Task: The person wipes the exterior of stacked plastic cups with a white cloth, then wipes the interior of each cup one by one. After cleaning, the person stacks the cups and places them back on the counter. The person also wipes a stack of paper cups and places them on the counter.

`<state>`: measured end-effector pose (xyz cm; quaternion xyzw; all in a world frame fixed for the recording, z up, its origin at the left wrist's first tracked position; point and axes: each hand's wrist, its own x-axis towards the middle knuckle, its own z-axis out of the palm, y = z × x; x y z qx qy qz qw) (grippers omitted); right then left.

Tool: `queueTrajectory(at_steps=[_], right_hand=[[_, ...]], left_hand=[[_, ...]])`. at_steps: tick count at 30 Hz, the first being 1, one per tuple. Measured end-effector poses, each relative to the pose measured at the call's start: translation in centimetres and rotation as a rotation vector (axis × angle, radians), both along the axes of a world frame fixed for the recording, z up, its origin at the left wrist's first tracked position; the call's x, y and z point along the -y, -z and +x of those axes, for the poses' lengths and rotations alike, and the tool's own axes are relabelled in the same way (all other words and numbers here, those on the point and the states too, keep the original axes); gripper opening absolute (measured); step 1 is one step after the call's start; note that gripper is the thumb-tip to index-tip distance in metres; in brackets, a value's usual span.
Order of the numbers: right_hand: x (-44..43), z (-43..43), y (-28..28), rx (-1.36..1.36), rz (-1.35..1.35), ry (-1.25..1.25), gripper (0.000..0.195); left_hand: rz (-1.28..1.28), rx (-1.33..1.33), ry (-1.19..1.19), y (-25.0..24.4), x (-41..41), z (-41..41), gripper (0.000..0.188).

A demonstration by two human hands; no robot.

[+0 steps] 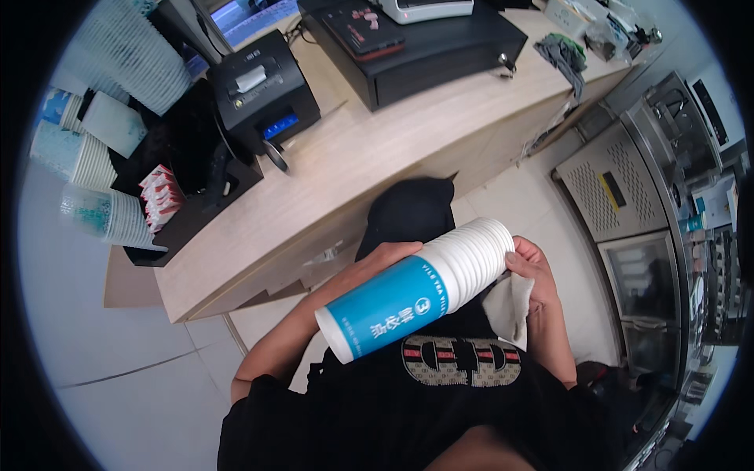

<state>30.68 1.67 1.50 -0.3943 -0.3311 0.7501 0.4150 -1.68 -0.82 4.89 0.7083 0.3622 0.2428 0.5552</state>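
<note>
A nested stack of white paper cups (pixel 412 291), the outermost with a blue band bearing writing, lies slantwise across the front of my body. My left hand (pixel 392 254) is against the far side of the stack; most of its fingers are hidden behind the cups. At the stack's rim end, my right hand (pixel 528 265) pinches the cup edges between thumb and fingers. A pale cloth (pixel 509 306) hangs from that same hand, below the rims.
Beyond the cups runs a wooden counter (pixel 353 153) with a black receipt printer (pixel 265 88) and a black cash drawer (pixel 430 59). More cup stacks (pixel 103 159) and red-and-white packets (pixel 160 197) fill a black holder at left. Steel refrigerated cabinets (pixel 615 182) stand at right.
</note>
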Motion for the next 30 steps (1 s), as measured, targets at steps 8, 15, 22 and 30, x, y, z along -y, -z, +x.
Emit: queueTrajectory(at_steps=[8, 15, 22, 30], right_hand=[[3.1, -1.3, -0.4, 0.139, 0.043, -0.082, 0.012], [4.1, -1.9, -2.8, 0.385, 0.138, -0.207, 0.013], [4.7, -3.2, -4.5, 0.546, 0.304, -0.281, 0.013], [4.0, -3.2, -4.2, 0.520, 0.232, -0.394, 0.018]], left_hand=[[-0.810, 0.216, -0.179, 1.6, 2.4, -4.7, 0.048], [-0.465, 0.126, -0.031, 0.6, 1.1, -0.9, 0.070], [0.175, -0.313, -0.041, 0.7, 3.4, 2.3, 0.100], [0.001, -0.371, 0.094, -0.1, -0.6, 5.9, 0.100]])
